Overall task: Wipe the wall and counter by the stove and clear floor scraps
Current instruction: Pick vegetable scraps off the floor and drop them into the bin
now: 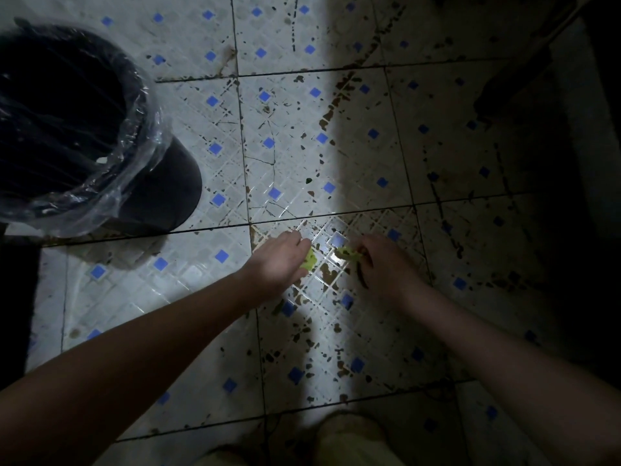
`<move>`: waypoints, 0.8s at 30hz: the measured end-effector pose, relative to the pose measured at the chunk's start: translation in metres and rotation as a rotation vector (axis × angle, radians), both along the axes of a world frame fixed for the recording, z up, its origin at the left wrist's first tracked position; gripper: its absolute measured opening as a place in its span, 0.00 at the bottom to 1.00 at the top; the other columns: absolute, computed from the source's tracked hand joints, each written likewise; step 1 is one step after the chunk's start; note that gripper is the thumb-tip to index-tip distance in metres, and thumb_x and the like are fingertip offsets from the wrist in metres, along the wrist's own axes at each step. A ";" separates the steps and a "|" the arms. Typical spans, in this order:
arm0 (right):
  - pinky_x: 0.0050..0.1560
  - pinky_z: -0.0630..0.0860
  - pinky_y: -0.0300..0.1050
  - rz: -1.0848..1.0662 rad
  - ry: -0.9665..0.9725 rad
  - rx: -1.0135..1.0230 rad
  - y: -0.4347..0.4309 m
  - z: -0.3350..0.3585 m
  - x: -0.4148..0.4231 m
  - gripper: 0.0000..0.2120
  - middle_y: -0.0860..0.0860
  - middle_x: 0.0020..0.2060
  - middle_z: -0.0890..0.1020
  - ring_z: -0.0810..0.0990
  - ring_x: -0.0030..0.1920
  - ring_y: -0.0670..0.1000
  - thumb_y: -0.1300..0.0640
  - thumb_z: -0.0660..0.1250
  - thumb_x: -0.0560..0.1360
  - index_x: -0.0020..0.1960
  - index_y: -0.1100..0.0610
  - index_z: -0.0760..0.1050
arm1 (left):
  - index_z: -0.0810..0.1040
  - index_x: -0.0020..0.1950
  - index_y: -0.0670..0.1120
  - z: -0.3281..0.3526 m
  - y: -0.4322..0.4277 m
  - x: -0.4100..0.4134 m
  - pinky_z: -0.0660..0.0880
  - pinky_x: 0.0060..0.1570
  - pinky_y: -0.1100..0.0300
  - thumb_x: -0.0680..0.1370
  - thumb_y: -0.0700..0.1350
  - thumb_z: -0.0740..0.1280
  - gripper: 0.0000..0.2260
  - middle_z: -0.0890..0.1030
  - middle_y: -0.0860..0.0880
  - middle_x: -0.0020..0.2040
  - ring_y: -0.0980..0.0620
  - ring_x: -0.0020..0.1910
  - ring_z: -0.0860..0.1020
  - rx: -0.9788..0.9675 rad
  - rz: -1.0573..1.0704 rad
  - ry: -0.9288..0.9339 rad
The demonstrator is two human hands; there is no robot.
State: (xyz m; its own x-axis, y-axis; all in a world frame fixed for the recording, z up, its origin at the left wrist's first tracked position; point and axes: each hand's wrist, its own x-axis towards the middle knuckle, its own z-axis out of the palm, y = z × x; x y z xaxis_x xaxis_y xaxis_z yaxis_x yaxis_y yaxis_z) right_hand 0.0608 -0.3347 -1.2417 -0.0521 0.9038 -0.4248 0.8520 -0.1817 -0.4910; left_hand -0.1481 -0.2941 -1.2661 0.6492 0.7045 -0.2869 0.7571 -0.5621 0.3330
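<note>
far left: dark round bin w/ a clear plastic liner folded over its rim, standing on the floor. floor = white tiles w/ small blue squares, dark grout lines, lots of brown specks, thickest thru the middle. the left half is lit, the right half in shadow.

centre: left hand down at the floor, fingers curled round a yellow-green scrap that pokes out past the fingertips. just beside it, w/ a small gap of lit tile btwn them, right hand pinches a second scrap, darker green, at its fingertips, low over the tile. can't tell if either scrap touches the floor.

far right, top: dark furniture, too dim to make out.
</note>
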 end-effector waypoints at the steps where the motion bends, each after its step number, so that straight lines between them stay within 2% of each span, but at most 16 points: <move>1: 0.49 0.75 0.49 -0.019 -0.024 -0.002 -0.001 0.001 0.004 0.06 0.51 0.49 0.76 0.75 0.49 0.52 0.64 0.62 0.75 0.49 0.56 0.74 | 0.70 0.59 0.45 0.000 0.000 0.002 0.65 0.46 0.63 0.78 0.48 0.63 0.12 0.73 0.48 0.52 0.55 0.46 0.67 -0.011 0.005 0.001; 5: 0.51 0.74 0.47 -0.077 -0.065 0.022 -0.006 0.003 0.017 0.11 0.53 0.52 0.76 0.75 0.51 0.53 0.66 0.63 0.73 0.53 0.55 0.75 | 0.71 0.57 0.45 0.004 0.002 0.006 0.67 0.45 0.61 0.79 0.42 0.61 0.07 0.73 0.48 0.50 0.53 0.46 0.68 -0.055 0.013 0.020; 10: 0.52 0.73 0.48 -0.104 -0.092 0.013 -0.013 0.003 0.020 0.07 0.56 0.53 0.75 0.75 0.52 0.55 0.64 0.62 0.75 0.52 0.57 0.74 | 0.69 0.58 0.46 0.007 0.004 0.003 0.65 0.45 0.61 0.79 0.40 0.61 0.09 0.72 0.48 0.51 0.54 0.46 0.68 -0.044 0.067 0.010; 14: 0.50 0.68 0.43 -0.043 -0.109 -0.073 -0.014 0.004 0.009 0.07 0.50 0.51 0.72 0.70 0.48 0.49 0.64 0.61 0.75 0.51 0.56 0.71 | 0.70 0.57 0.47 0.010 0.009 -0.003 0.65 0.43 0.61 0.80 0.40 0.60 0.07 0.73 0.49 0.49 0.54 0.45 0.68 0.022 0.106 0.029; 17: 0.51 0.74 0.50 0.010 -0.085 -0.115 -0.016 0.000 0.001 0.11 0.50 0.55 0.71 0.74 0.50 0.52 0.64 0.64 0.73 0.53 0.52 0.71 | 0.71 0.57 0.47 0.013 0.010 -0.013 0.64 0.41 0.60 0.80 0.43 0.59 0.07 0.73 0.48 0.48 0.53 0.43 0.68 0.058 0.106 0.046; 19: 0.53 0.74 0.53 0.065 -0.121 -0.121 -0.017 -0.002 -0.002 0.12 0.52 0.57 0.71 0.74 0.53 0.54 0.63 0.64 0.73 0.55 0.53 0.70 | 0.71 0.59 0.46 0.016 0.009 -0.019 0.67 0.43 0.59 0.80 0.44 0.59 0.08 0.74 0.47 0.50 0.52 0.45 0.70 0.061 0.104 0.049; 24: 0.55 0.73 0.54 0.152 -0.169 -0.087 -0.017 -0.007 0.001 0.16 0.53 0.57 0.73 0.73 0.56 0.56 0.65 0.65 0.70 0.56 0.53 0.69 | 0.71 0.58 0.45 0.025 0.008 -0.031 0.68 0.45 0.56 0.80 0.42 0.59 0.08 0.74 0.46 0.51 0.48 0.47 0.71 0.055 0.118 0.042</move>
State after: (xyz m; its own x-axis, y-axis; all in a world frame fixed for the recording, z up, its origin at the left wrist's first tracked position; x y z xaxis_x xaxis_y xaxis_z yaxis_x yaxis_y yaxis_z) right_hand 0.0621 -0.3517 -1.2485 -0.1061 0.8508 -0.5147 0.9414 -0.0807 -0.3274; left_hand -0.1795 -0.2861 -1.2407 0.5492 0.7904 -0.2714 0.8316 -0.4850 0.2705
